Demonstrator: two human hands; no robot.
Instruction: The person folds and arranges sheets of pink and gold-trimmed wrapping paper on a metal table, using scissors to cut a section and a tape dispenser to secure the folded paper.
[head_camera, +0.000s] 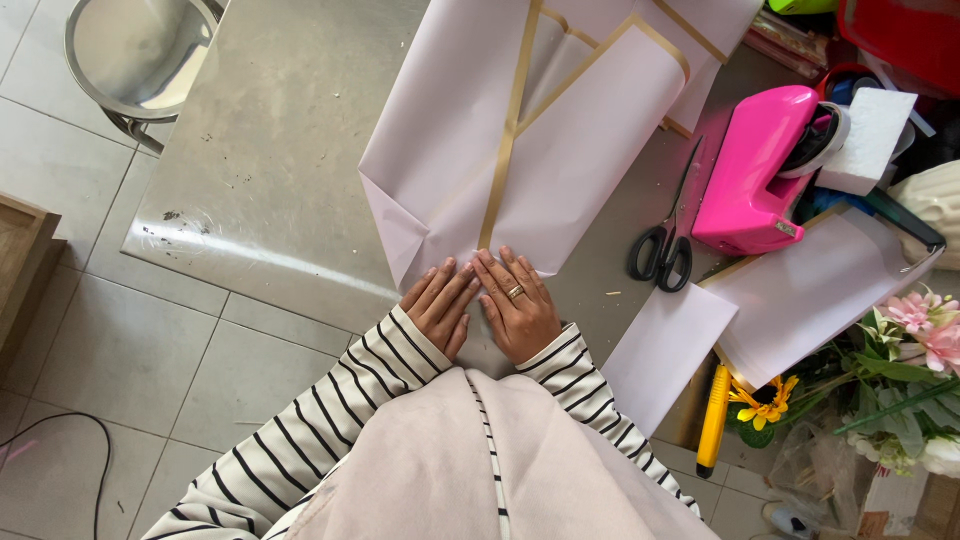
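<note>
Both the left hand (438, 303) and right hand (517, 303) are pressed flat, holding nothing, on folded pale wrapping paper (560, 150) on the desk (270, 150); black scissors (663, 245) and a pink tape dispenser (755, 170) are seen right.

To the left of my hands the bare steel tabletop (280, 150) lies open. To their right, black-handled scissors (662, 250) and a bright pink plastic dispenser (755, 170) crowd my way.

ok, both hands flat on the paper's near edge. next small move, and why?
Probably slide both hands apart along the near edge, sharpening the crease: they press side by side at the middle of the paper, and the left corner fold looks loose.
</note>
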